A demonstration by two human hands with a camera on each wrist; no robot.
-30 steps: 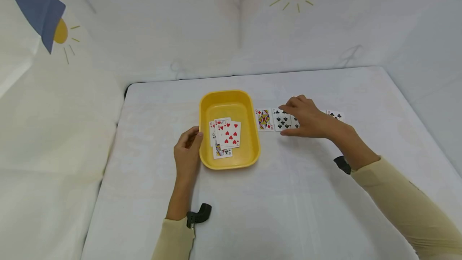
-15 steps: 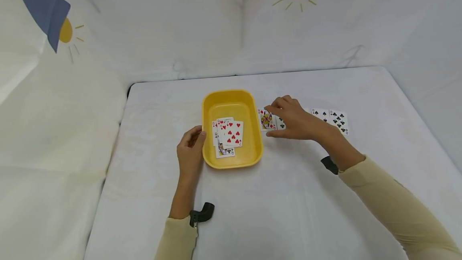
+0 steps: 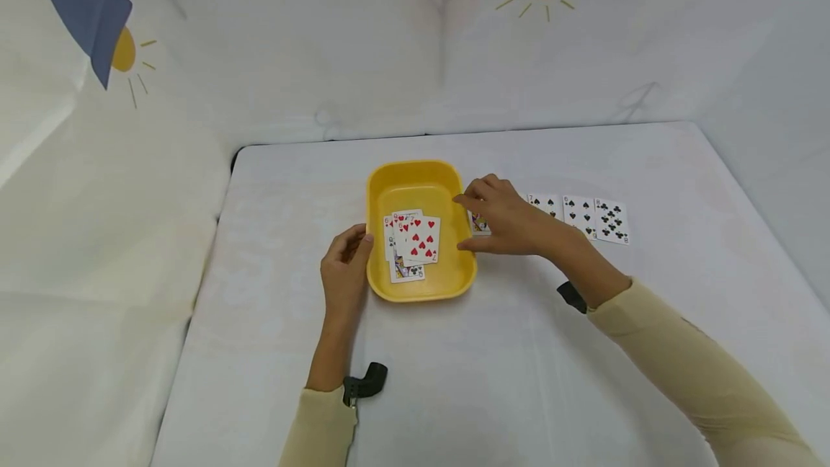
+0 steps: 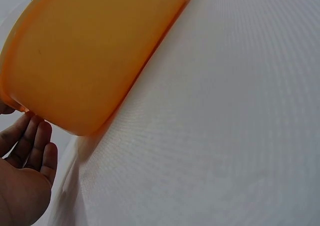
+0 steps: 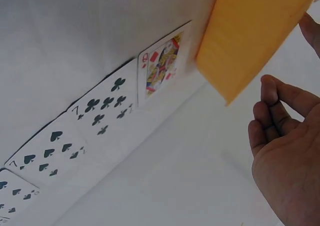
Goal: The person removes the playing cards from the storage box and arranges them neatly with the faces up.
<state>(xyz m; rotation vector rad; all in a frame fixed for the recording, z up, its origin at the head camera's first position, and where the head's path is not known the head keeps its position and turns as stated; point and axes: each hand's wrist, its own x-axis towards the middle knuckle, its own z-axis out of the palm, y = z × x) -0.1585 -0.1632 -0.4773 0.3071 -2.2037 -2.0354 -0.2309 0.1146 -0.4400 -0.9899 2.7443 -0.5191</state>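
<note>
A yellow plastic tray (image 3: 424,290) lies on the white-covered table, with several overlapping playing cards (image 3: 423,240) inside, a seven of hearts on top. My left hand (image 3: 344,269) pinches its left rim between thumb and fingers. Over the right rim hovers my right hand (image 3: 509,218), thumb and fingers spread, holding nothing; the right wrist view shows the fingertips apart from the tray wall (image 5: 250,36). Beneath and beside that hand runs a row of face-up cards: a queen of diamonds (image 5: 162,64), seven of clubs (image 5: 106,104), seven of spades (image 5: 47,148), six of spades (image 3: 579,215) and eight of clubs (image 3: 612,222).
White fabric walls (image 3: 389,56) with printed shapes stand behind and on both sides of the table (image 3: 467,388). The row of cards begins close to the tray's right wall and stretches rightward.
My right hand has moved left along the card row to the tray's right rim, uncovering cards at the row's right end. My left hand stays at the tray.
</note>
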